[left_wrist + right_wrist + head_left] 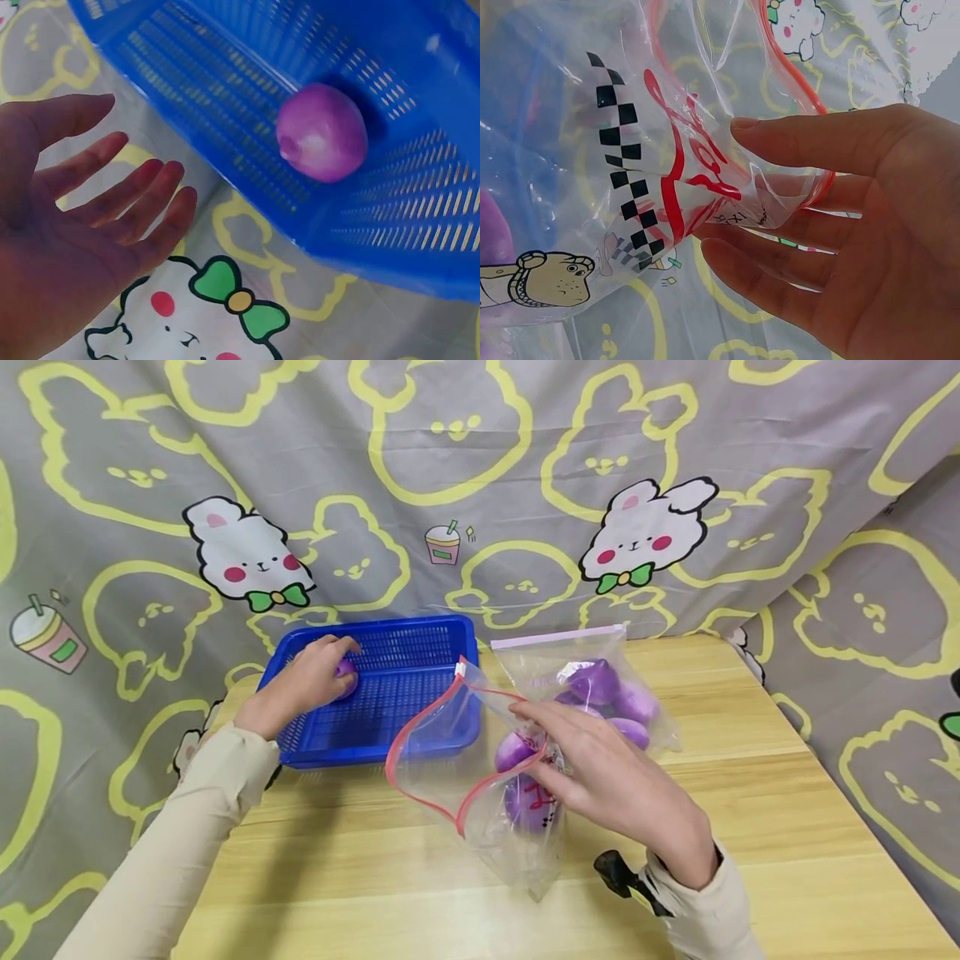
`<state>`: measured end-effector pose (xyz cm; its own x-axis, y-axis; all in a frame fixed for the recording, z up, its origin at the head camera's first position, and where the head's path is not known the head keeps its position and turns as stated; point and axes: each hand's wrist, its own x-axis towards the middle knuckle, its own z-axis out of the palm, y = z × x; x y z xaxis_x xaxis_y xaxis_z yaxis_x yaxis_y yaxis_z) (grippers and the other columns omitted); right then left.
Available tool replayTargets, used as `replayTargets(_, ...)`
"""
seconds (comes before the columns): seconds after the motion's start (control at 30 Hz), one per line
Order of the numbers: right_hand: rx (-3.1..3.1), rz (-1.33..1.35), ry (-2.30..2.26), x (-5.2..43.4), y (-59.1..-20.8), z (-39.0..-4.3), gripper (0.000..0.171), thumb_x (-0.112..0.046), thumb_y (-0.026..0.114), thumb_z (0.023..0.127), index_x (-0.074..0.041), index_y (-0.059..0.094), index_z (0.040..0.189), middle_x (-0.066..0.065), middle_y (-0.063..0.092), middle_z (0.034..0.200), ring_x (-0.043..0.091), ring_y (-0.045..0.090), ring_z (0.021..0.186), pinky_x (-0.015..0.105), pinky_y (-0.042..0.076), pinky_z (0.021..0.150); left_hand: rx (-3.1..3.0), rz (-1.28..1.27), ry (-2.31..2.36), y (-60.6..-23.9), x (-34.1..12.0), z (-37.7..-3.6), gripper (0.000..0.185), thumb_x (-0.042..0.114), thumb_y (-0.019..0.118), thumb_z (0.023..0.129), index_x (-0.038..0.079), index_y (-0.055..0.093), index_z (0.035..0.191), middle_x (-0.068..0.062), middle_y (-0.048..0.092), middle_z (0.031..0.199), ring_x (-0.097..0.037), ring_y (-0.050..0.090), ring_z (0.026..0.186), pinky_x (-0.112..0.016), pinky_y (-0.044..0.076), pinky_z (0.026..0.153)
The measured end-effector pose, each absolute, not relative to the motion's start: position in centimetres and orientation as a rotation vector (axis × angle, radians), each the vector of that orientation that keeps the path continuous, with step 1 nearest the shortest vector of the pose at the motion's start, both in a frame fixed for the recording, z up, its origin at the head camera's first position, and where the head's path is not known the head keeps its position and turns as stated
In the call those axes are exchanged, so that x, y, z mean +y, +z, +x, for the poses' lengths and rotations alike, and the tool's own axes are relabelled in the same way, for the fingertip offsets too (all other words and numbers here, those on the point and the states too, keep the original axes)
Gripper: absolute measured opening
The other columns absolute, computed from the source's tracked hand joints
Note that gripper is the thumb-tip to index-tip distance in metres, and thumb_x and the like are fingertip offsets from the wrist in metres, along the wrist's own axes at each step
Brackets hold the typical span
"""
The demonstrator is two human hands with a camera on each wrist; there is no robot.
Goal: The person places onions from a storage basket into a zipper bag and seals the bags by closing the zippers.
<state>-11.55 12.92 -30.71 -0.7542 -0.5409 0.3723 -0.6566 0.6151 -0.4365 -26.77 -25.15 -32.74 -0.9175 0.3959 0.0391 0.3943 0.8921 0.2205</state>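
Note:
My left hand point(318, 672) hovers over the left end of a blue plastic basket point(378, 753), beside a purple onion point(346, 680). In the left wrist view its fingers are spread and relaxed, apart from the onion point(322, 133), which lies in the basket's corner. My right hand point(615, 768) grips the right side of a clear zip bag point(395, 752) with a red seal, thumb on one face and fingers on the other. The bag's mouth gapes toward the basket. Purple onions point(531, 803) sit inside it, partly behind printed red lettering point(676, 165).
Behind my right hand, a second clear zip bag point(558, 637) with a pale slider lies on the wooden table point(750, 793), holding several purple onions point(595, 682). A grey cartoon-print cloth point(517, 518) hangs along the table's back edge. A black strap point(622, 877) is at my right wrist.

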Motion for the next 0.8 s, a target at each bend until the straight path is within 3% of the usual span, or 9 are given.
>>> replayTargets(0.07, -2.643, 0.986, 0.826, 12.9, -30.7, -11.6, 0.057, -0.019, 0.071, 0.092, -0.010, 0.051, 0.144, 0.001, 0.059, 0.137, 0.019, 0.057, 0.119, 0.041, 0.049, 0.100, 3.028, 0.618, 0.345, -32.9, -25.3, -27.6, 0.038, 0.004, 0.061, 0.089, -0.006, 0.057, 0.126, -0.029, 0.058, 0.119, -0.039, 0.055, 0.098, -0.057, 0.049, 0.083)
replayTargets(0.23, -2.639, 0.990, 0.830, 12.9, -30.6, -11.7, 0.056, -0.019, 0.071, 0.092, -0.010, 0.052, 0.143, 0.001, 0.063, 0.130, 0.017, 0.059, 0.112, 0.039, 0.050, 0.096, 2.977, 0.529, 0.343, -33.6, -25.9, -29.5, 0.038, 0.004, 0.061, 0.091, -0.008, 0.055, 0.126, -0.031, 0.055, 0.125, -0.045, 0.052, 0.115, -0.062, 0.044, 0.097)
replayTargets(0.4, -2.644, 0.984, 0.831, 12.9, -30.7, -11.9, 0.055, -0.018, 0.071, 0.092, -0.010, 0.052, 0.143, -0.001, 0.064, 0.125, 0.015, 0.059, 0.111, 0.038, 0.051, 0.095, 2.944, 0.458, 0.310, -34.7, -26.3, -31.1, 0.039, 0.006, 0.063, 0.091, -0.009, 0.055, 0.126, -0.034, 0.054, 0.128, -0.048, 0.050, 0.120, -0.062, 0.042, 0.100)
replayTargets(0.8, -2.644, 0.980, 0.813, 12.9, -30.9, -12.0, 0.055, -0.018, 0.070, 0.092, -0.008, 0.051, 0.143, 0.001, 0.058, 0.140, 0.017, 0.058, 0.119, 0.039, 0.049, 0.100, 2.810, 0.216, 0.204, -36.1, -27.6, -33.1, 0.052, 0.018, 0.058, 0.090, -0.008, 0.050, 0.134, -0.036, 0.047, 0.136, -0.053, 0.044, 0.125, -0.067, 0.038, 0.101)
